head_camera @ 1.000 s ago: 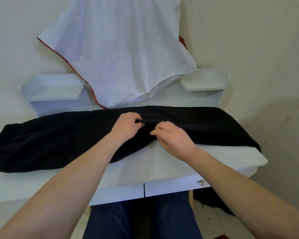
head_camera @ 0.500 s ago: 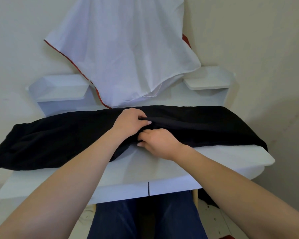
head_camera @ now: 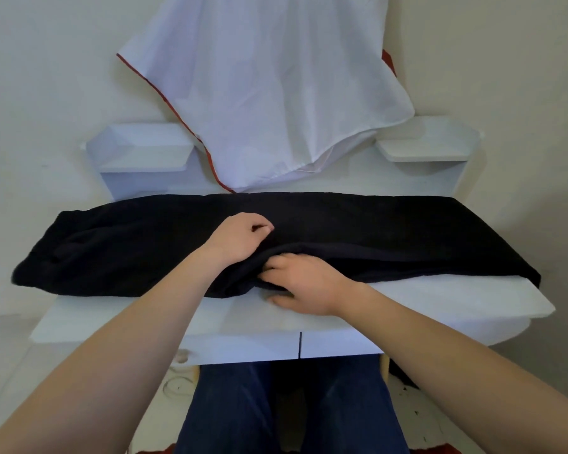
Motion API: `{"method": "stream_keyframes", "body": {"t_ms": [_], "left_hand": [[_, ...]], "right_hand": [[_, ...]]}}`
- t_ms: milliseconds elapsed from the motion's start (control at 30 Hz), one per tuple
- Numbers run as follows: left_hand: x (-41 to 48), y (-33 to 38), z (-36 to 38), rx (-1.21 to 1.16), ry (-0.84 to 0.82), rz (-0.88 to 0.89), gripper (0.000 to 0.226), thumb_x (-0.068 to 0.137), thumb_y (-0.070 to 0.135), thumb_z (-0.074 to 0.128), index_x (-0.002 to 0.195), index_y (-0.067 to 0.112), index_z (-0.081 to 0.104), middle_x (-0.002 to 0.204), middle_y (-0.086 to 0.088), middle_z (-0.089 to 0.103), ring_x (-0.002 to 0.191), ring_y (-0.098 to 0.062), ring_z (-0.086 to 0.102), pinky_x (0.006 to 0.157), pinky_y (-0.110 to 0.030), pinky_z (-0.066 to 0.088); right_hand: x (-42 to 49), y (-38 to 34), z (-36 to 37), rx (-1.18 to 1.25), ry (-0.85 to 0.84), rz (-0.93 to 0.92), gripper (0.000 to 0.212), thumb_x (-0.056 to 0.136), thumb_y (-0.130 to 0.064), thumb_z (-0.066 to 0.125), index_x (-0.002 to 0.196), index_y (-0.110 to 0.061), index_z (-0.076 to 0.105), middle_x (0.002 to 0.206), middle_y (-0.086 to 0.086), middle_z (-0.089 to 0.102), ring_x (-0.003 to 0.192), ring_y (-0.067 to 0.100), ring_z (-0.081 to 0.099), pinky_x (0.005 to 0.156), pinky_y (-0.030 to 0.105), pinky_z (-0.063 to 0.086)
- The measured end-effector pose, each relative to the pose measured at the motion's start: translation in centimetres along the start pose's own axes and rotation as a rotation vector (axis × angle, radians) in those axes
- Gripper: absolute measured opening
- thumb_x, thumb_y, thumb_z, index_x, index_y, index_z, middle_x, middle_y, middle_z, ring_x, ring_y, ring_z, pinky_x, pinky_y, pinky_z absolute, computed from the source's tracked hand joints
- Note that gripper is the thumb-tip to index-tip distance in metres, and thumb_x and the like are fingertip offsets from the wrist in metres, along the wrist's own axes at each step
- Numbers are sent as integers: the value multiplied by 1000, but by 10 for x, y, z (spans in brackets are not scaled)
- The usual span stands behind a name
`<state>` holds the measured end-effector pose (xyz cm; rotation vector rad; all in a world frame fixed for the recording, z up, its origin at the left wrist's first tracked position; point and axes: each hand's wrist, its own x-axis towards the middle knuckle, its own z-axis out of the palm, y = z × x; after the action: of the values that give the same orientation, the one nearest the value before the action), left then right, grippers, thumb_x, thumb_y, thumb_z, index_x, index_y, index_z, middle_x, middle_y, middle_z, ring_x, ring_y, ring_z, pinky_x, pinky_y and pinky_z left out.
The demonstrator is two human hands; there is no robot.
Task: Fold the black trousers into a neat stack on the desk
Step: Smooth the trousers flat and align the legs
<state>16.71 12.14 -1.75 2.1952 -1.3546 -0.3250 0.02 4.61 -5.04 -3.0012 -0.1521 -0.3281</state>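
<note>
The black trousers [head_camera: 391, 234] lie folded lengthwise as a long band across the white desk [head_camera: 423, 303], both ends reaching past the desk's sides. My left hand [head_camera: 240, 239] rests on top of the cloth near its middle, fingers curled and pinching the fabric. My right hand [head_camera: 304, 286] sits at the near edge just right of the left one. Its fingertips are tucked under the trousers' front hem, thumb on the desk, and the cloth is bunched up over them.
A white cloth with a red edge [head_camera: 269, 93] hangs on the wall behind the desk. Two small white shelves [head_camera: 145, 152] [head_camera: 430, 145] stand at the back corners. Two drawer fronts [head_camera: 299, 345] face my legs below the desk.
My right hand has slid toward me and down, pushing its fingers under the trousers' near edge. My left hand stays on the cloth's middle. The view has shifted slightly.
</note>
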Motion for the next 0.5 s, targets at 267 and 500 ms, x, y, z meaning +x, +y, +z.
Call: {"method": "stream_keyframes", "body": {"t_ms": [267, 500], "left_hand": [[-20, -67, -7, 235, -194, -345, 53, 95, 61, 25, 146, 45, 29, 161, 8, 13, 148, -23, 6, 111, -65, -2], [-26, -82, 1, 365, -273, -332, 81, 76, 84, 22, 147, 51, 3, 161, 11, -10, 147, -24, -12, 110, -64, -7]], "right_hand": [[22, -18, 7, 127, -29, -58, 27, 96, -30, 55, 86, -9, 70, 88, 5, 64, 83, 24, 60, 68, 40, 48], [21, -19, 4, 221, -92, -58, 28, 94, -36, 54, 98, -14, 71, 94, 0, 65, 88, 19, 59, 71, 39, 50]]}}
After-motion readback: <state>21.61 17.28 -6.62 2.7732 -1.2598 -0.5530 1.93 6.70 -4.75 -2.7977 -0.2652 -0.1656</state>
